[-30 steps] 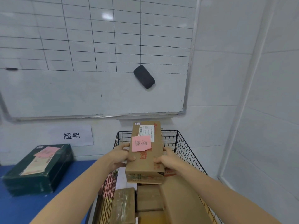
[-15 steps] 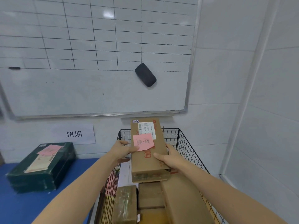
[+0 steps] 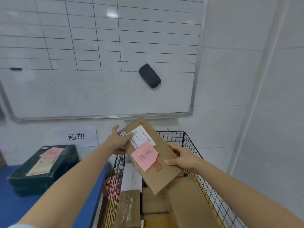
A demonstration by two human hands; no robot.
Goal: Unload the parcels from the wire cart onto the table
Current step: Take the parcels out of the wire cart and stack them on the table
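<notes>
Both our hands grip the box, tilted above the cart: left hand at its far corner, right hand on its long edge. We judge it light and stiff; opposite edges suit.

One head-worn camera looks forward and slightly down, close over the wire cart, facing the whiteboard wall.

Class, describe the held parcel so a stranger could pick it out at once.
Below the whiteboard stands a wire cart of brown parcels. Above it, the left hand and right hand hold one long cardboard parcel, tilted. It alone is in the air, with a white label and pink note on its face.
</notes>
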